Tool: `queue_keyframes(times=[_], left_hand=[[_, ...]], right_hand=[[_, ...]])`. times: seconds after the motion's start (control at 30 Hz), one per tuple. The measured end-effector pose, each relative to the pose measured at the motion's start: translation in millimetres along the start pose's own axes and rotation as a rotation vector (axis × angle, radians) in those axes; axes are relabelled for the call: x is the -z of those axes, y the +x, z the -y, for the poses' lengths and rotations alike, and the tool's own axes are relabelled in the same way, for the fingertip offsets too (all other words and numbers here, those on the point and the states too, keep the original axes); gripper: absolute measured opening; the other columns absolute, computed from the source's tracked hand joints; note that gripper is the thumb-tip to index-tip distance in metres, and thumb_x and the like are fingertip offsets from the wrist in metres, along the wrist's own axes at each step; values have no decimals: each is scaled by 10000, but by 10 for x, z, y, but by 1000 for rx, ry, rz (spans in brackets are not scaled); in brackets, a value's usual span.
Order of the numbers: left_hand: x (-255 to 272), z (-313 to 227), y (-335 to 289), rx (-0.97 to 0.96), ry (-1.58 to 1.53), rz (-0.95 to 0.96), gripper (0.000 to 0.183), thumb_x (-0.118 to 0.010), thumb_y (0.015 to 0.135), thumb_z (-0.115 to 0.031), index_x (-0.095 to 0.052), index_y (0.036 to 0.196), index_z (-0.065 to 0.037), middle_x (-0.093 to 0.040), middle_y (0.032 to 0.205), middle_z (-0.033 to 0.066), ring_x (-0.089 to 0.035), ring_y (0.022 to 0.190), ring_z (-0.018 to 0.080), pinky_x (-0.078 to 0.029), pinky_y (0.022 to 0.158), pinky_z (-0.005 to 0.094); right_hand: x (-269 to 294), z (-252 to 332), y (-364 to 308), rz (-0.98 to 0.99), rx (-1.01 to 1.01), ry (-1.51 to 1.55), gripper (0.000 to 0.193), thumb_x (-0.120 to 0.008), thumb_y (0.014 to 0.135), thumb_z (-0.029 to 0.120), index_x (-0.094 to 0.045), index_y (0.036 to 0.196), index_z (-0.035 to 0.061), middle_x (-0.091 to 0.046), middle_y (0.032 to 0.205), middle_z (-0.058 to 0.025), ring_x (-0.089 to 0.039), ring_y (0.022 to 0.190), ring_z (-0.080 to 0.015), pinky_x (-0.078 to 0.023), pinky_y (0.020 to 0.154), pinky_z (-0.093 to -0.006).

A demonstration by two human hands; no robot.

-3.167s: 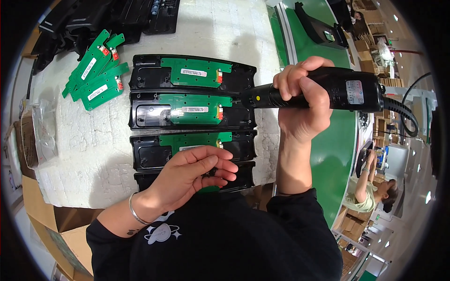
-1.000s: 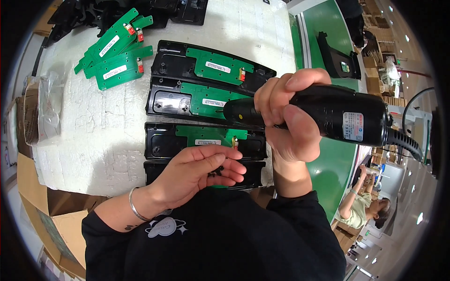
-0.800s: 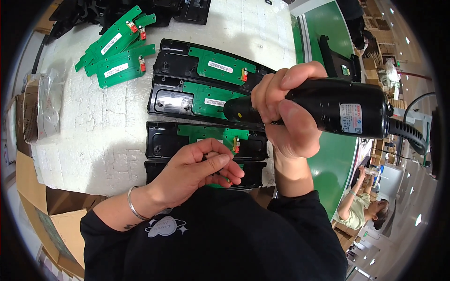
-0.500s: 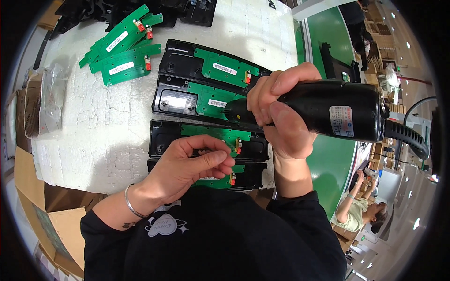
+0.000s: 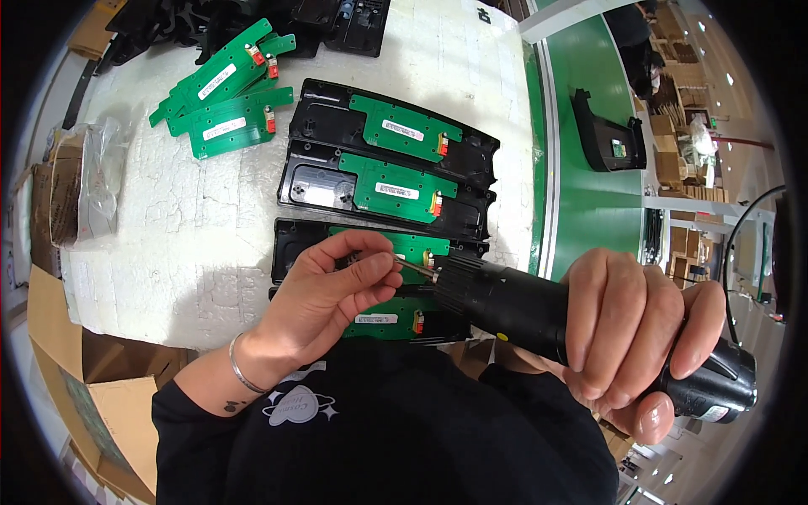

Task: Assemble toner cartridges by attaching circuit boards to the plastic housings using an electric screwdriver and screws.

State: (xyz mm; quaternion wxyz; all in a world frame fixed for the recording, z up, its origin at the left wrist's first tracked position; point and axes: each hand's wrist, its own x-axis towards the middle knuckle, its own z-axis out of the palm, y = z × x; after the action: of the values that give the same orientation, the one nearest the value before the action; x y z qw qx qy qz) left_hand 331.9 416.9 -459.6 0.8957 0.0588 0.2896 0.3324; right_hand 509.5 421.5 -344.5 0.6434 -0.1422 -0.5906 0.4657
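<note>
My right hand is wrapped around a black electric screwdriver, held at a tilt with its nose toward the left. The thin metal bit reaches my left hand, whose thumb and fingertips are pinched together at the bit's tip. Whatever lies inside that pinch is too small to make out. Beneath both hands is a column of black plastic housings, each carrying a green circuit board. The second housing from the far end shows its board in full; the nearer two are partly covered by my left hand and the screwdriver.
Loose green circuit boards lie stacked at the far left on a white foam surface. More black plastic parts sit at the back. Open cardboard boxes stand at the lower left. Another black housing rests on the green surface at right.
The screwdriver has left the second housing's board and swung nearer and to the right, its bit now at my left fingertips. My left hand has shifted slightly left, still pinched.
</note>
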Motion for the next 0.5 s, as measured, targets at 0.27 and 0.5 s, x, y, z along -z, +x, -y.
queue_keyframes(times=[0.27,0.5], left_hand=[[74,77,12,-22,-119,140,130,-543,868,-126,-561,947,-24,-585,822,50,-559,715,110,-483,650,217],[114,68,-3,-18,-88,128,125,-540,872,-139,-570,897,-20,-582,757,47,-547,658,107,-463,605,210]], right_hand=[[-18,-41,-42,6,15,40,268,-627,667,34,-428,839,82,-545,535,-4,-516,422,-70,-458,450,-156],[-77,-69,-38,14,-24,73,268,-639,668,32,-436,835,83,-549,541,-7,-517,428,-67,-455,443,-155]])
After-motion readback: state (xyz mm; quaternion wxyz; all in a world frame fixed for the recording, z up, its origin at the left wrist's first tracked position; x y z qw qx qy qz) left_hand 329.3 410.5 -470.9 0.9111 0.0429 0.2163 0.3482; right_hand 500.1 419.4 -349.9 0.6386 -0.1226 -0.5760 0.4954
